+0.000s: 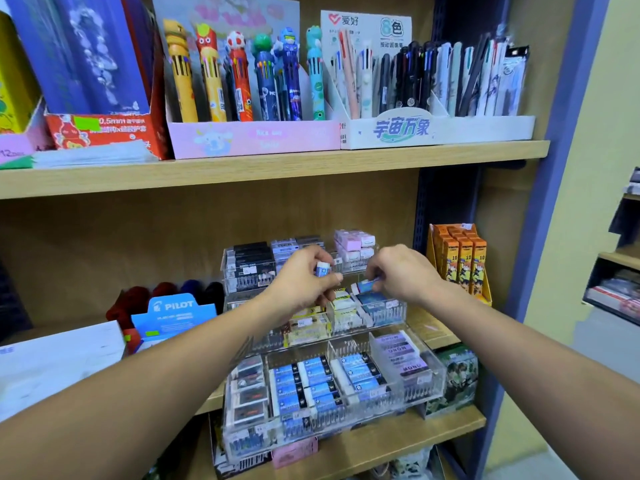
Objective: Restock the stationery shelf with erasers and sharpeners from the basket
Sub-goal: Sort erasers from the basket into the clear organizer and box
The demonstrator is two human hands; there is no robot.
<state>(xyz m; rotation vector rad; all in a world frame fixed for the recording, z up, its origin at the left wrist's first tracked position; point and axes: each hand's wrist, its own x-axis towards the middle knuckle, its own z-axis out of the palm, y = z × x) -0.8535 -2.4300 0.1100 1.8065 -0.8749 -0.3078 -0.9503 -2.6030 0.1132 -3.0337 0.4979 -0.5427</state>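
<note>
A clear acrylic tiered rack (424,386) stands on the lower shelf, filled with rows of boxed erasers. My left hand (301,282) pinches a small blue-and-white eraser (322,269) above the rack's middle tier. My right hand (403,275) grips another blue-sleeved eraser (363,286), tilted, just over the compartment of blue erasers (375,306) on the middle tier's right side. The lowest tier holds blue erasers (311,386) and purple MONO erasers (405,358). The basket is out of sight.
The upper shelf (277,168) carries boxes of novelty multicolour pens (242,77) and a white pen display (433,129). An orange box of pencil leads (460,261) stands right of the rack, a blue PILOT box (173,317) to its left. The shelf's purple upright (554,168) is at right.
</note>
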